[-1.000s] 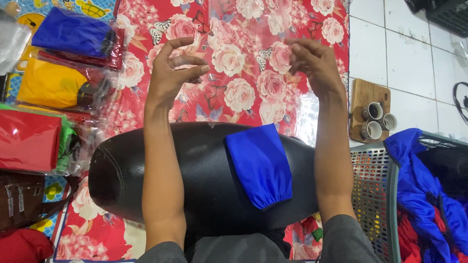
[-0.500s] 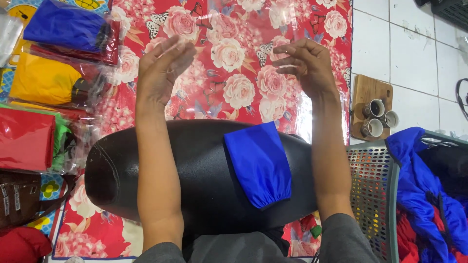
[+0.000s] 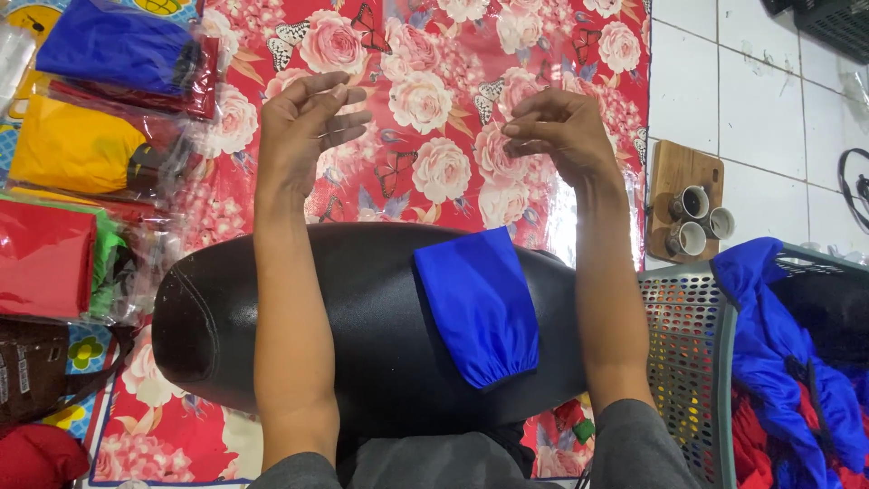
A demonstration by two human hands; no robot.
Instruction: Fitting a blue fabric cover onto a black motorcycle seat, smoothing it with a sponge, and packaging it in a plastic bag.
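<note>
My left hand (image 3: 303, 127) and my right hand (image 3: 557, 136) are raised side by side over a red floral mat (image 3: 434, 54), fingers curled and pinching. A thin clear plastic bag (image 3: 561, 213) seems to hang between them; only its faint glare shows below my right hand. Both forearms cross a black padded cushion (image 3: 362, 326) in front of me. A folded blue cloth piece with a gathered elastic edge (image 3: 480, 303) lies on the cushion between my arms, touched by neither hand.
Bagged cloth packs lie at the left: blue (image 3: 113, 45), yellow (image 3: 77, 145), red (image 3: 45, 258). A wooden board (image 3: 674, 167) with three small cups (image 3: 692, 222) sits on white tiles at the right. A grey perforated basket (image 3: 688, 362) holds loose blue cloth (image 3: 778, 335).
Both hands have drawn a little closer to me and the left fingers have curled in more. The blue cloth on the cushion has not moved.
</note>
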